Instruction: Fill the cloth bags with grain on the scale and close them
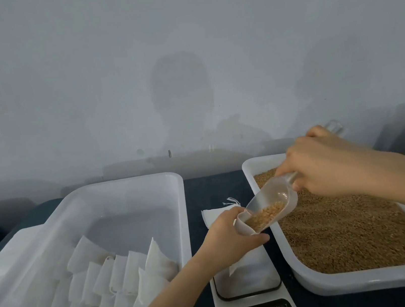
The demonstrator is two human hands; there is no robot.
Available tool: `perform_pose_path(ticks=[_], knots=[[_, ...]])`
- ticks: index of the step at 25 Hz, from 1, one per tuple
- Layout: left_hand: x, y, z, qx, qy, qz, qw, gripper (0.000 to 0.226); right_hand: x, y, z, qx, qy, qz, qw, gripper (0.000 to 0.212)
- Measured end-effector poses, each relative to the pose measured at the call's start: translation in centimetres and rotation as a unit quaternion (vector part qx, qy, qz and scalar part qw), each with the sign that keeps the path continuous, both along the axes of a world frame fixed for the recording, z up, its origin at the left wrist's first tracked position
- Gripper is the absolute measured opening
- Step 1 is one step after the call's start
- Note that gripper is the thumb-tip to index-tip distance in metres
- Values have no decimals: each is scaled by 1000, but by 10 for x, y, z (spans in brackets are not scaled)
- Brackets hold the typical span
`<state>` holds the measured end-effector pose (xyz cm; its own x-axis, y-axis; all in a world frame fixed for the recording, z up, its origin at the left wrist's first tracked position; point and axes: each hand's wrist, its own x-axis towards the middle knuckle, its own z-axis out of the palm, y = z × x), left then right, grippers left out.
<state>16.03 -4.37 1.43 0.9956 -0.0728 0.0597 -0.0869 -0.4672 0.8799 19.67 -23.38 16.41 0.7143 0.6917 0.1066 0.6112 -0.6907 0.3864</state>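
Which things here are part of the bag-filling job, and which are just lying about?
In use: left hand holding the cloth bag over the scale; right hand tipping the scoop; grain tray; left tray of bags; spare bag behind the scale.
Lying about: white sheet left of that tray; dark table cover.

Scale (247, 279) sitting in a narrow lane: bag tray (181, 209) walling it at 9 o'clock, grain tray (375, 278) crowding it at 3. Left hand (228, 232) gripping a cloth bag (242, 228) and right hand (328, 168) gripping a scoop (270, 202) are blocking the platform from above. Dark tabletop (215, 188) lying open at 12, beyond a flat spare bag (210, 217).
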Motion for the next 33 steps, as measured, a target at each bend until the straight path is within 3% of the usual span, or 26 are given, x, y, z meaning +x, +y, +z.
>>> perform_pose_path(ticks=[5,7,11,14,22,27,33], knots=[[1,2,-6,36,23,18,999,45,-16,31,-2,-66,-123,45,989,21],[2,4,-7,62,34,25,997,48,-22,38,-7,-64,-129,59,988,26],[2,7,-11,59,34,29,997,44,-30,32,-14,-64,-239,104,963,27],[3,7,-12,55,33,27,998,40,-32,19,-21,-54,-254,100,961,30],[2,7,-14,56,24,28,998,36,-11,-51,-12,125,-199,2,972,37],[3,7,-15,48,27,21,998,38,6,-99,-52,-15,-122,-178,976,41],[2,7,-15,42,22,22,999,37,19,-112,-101,-11,-57,-216,975,40]])
